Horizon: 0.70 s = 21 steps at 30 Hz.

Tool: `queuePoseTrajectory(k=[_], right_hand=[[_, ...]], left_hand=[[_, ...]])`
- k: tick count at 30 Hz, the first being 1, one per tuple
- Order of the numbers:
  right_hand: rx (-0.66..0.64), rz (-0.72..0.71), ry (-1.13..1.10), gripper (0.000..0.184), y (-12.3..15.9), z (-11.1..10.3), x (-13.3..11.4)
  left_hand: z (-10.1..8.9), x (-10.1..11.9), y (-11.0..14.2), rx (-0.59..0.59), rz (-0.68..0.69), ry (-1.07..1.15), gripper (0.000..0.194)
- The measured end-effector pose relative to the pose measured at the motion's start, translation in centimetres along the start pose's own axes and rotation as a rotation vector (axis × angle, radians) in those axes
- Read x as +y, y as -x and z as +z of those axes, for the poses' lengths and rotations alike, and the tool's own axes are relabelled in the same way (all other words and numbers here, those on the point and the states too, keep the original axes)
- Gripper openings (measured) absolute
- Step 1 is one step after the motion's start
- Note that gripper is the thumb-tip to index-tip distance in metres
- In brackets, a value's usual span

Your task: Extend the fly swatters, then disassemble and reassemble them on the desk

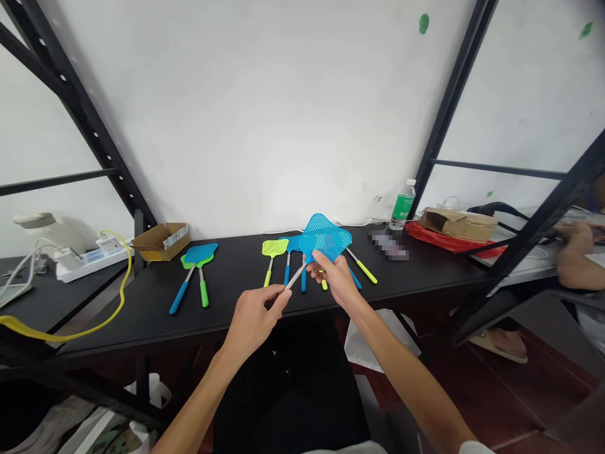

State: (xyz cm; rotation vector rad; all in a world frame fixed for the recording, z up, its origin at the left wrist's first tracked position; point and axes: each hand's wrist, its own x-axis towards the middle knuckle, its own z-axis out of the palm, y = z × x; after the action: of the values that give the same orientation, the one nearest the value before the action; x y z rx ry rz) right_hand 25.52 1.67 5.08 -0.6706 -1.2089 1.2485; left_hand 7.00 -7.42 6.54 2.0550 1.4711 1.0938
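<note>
I hold a blue fly swatter (324, 237) above the black table (236, 277). My left hand (255, 315) is closed on the lower end of its metal rod. My right hand (336, 275) pinches the rod just below the mesh head. Behind it on the table lie several more swatters (278, 252) in yellow and blue. Further left lies a pair, a blue swatter on a green one (198, 258).
A small cardboard box (161, 239) sits at the back left, a water bottle (403, 205) at the back right. A red tray with a brown box (456, 227) lies right. Another person's hand (574, 246) rests on the neighbouring table. Black rack struts (534, 233) cross at the right.
</note>
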Motion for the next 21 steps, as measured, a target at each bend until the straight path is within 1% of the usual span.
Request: queuePoseTrajectory(k=[3, 5, 7, 9, 12, 16, 18, 20, 21], right_hand=[[-0.085, 0.037, -0.065, 0.031, 0.1, 0.1, -0.2], [-0.144, 0.038, -0.083, 0.033, 0.2, 0.2, -0.2], [-0.149, 0.000, -0.066, 0.032, 0.2, 0.2, -0.1], [-0.122, -0.061, -0.033, 0.029, 0.1, 0.2, 0.1], [-0.083, -0.113, -0.004, 0.027, 0.0, 0.3, 0.4], [-0.059, -0.149, -0.025, 0.025, 0.2, 0.7, 0.1], [-0.055, -0.175, -0.046, 0.023, 0.3, 0.8, -0.2], [-0.039, -0.190, -0.061, 0.021, 0.3, 0.7, -0.5], [-0.030, -0.190, -0.062, 0.021, 0.3, 0.7, -0.5]], left_hand=[[-0.1, 0.3, 0.0, 0.005, 0.002, -0.003, 0.034], [-0.1, 0.3, 0.1, -0.018, -0.005, 0.020, 0.034], [0.0, 0.2, 0.1, -0.050, -0.023, 0.054, 0.036], [0.1, 0.0, 0.2, -0.085, -0.052, 0.113, 0.036], [0.2, -0.3, 0.1, -0.177, -0.135, 0.294, 0.036], [0.7, -0.7, -0.3, -0.332, -0.258, 0.731, 0.036], [1.0, -0.6, -0.5, -0.362, -0.296, 0.904, 0.035], [1.2, -0.5, -0.6, -0.348, -0.311, 0.942, 0.036], [1.2, -0.3, -0.6, -0.327, -0.304, 0.891, 0.037]])
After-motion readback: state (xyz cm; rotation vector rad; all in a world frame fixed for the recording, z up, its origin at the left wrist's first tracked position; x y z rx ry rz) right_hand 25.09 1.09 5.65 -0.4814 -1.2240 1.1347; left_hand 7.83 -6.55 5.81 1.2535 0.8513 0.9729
